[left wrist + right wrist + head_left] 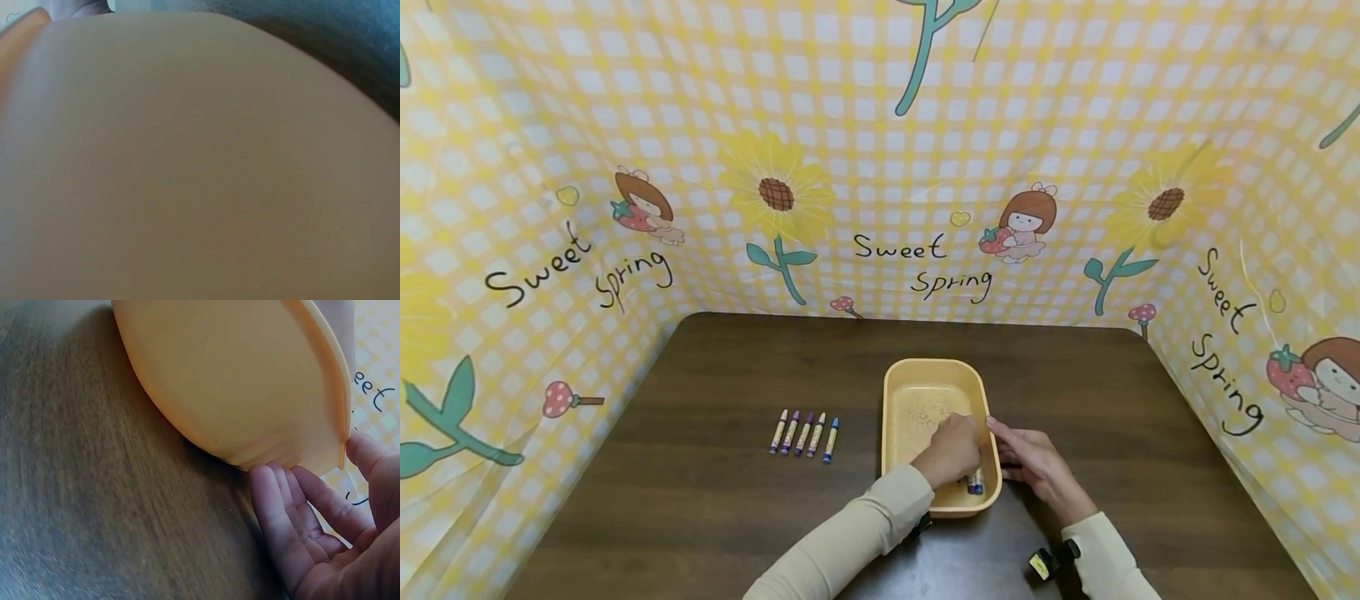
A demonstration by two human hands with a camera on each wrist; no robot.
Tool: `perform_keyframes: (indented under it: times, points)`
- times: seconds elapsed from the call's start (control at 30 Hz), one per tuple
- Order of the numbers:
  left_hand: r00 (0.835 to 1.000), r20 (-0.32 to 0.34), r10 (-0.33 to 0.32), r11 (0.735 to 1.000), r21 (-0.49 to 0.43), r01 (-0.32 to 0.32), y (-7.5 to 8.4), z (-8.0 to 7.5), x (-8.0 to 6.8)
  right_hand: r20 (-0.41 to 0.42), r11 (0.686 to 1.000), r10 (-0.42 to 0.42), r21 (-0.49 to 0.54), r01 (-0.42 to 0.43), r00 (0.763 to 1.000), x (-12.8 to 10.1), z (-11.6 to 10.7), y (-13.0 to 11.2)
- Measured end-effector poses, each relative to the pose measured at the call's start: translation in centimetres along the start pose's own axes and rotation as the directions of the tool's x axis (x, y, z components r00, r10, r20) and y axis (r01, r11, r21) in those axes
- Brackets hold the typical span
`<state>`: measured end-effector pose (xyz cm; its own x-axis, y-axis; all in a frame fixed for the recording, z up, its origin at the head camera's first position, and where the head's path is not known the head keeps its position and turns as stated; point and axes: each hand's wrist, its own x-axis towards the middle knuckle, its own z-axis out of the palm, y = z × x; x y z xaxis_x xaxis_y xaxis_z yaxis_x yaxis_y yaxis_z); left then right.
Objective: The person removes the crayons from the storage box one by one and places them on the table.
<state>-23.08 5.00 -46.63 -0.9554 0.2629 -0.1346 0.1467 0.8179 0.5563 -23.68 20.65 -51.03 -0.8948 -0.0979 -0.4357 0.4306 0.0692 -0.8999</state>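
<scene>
A yellow plastic tub (934, 368) stands on the table. My left hand (951, 450) reaches down into its right side, knuckles up and fingers bent; the fingertips are hidden, so I cannot tell whether they grip anything. Just below that hand, blue-ended crayons (975, 483) lie in the tub, partly covered by it. My right hand (1037, 467) holds the tub from the right. In the right wrist view, its thumb (365, 450) is at the rim and its other fingers (272, 500) touch the outer wall. The tub's wall (200, 162) fills most of the left wrist view.
Left of the tub, several crayons (805, 433) with white, purple and blue tips lie in a row on the dark wooden table (700, 500). A yellow checked cloth (880, 167) encloses the back and both sides. A wrist camera (1043, 565) sits by the right sleeve.
</scene>
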Motion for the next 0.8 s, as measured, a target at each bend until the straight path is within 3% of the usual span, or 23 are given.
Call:
perform_keyframes:
  times: [0.17,0.37,0.57,0.7,0.8]
  points:
    - [0.999,-0.023,0.025,1.0,-0.006,-0.025,-0.5,-0.2,0.2,-0.005,1.0,-0.008,0.005,0.008,1.0,0.1,0.1,-0.1]
    - [1.0,-0.027,-0.003,0.99,-0.142,-0.001,-1.5,-0.6,0.5,-0.022,1.0,-0.014,-0.002,0.014,1.0,0.1,0.1,-0.3]
    - [0.999,-0.038,-0.033,0.958,-0.287,0.021,-2.5,-0.9,0.3,-0.04,1.0,-0.004,-0.016,0.004,0.999,0.1,0.2,-0.2]
    - [0.994,-0.044,-0.103,0.94,-0.33,0.083,-2.9,-0.9,0.2,-0.049,0.999,0.007,-0.031,-0.009,0.999,0.0,0.2,0.0]
    - [0.989,-0.039,-0.145,0.91,-0.397,0.118,-3.2,-1.3,0.2,-0.051,0.999,0.009,-0.045,-0.012,0.999,0.0,0.3,0.1]
